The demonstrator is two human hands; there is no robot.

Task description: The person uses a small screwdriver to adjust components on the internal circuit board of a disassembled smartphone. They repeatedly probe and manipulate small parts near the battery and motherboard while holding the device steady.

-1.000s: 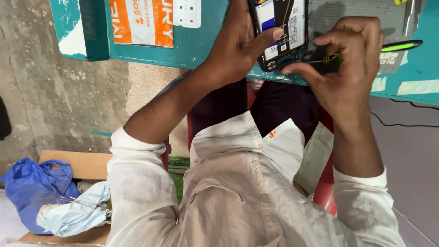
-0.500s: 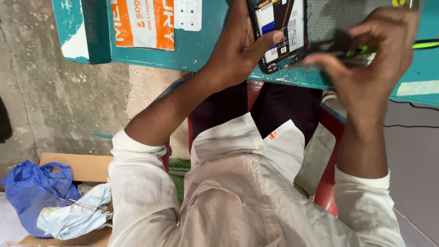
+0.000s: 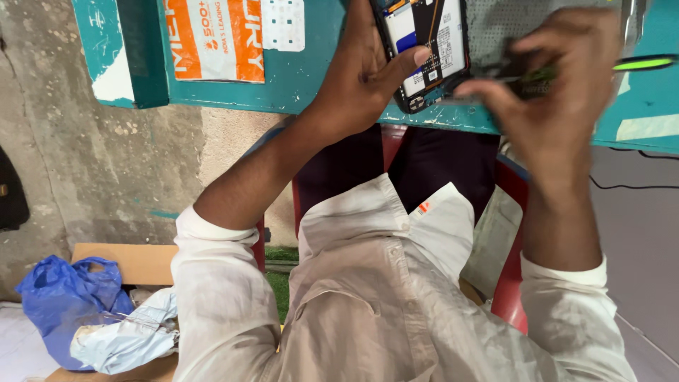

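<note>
Opened phone [image 3: 424, 53], back cover off, internals showing, lies on the teal table [image 3: 311, 78] at its near edge; using the phone as reference. Containers first: cardboard box [image 3: 134, 263] on the floor, well below and to the left of the phone, with a blue plastic bag [image 3: 60, 304] and a pale grey plastic bag [image 3: 124, 339] resting in or against it; can't tell what's inside either bag. Left hand [image 3: 361, 71] grips the phone's left edge, thumb pressed onto the board, fingers curled over the top side. Right hand [image 3: 559, 92] just right of the phone, motion-blurred, fingers bunched in a pinch on a dark tool with a green handle [image 3: 640, 64]; tool tip sits at the phone's lower right corner. Grey perforated mat [image 3: 537, 25] directly right of the phone, under the right hand. Orange and white printed sheet [image 3: 216, 39] well left of the phone on the table. Rough concrete wall [image 3: 85, 170] further left. Red chair [image 3: 513, 283] below the phone, under the person in the white shirt [image 3: 368, 304].
</note>
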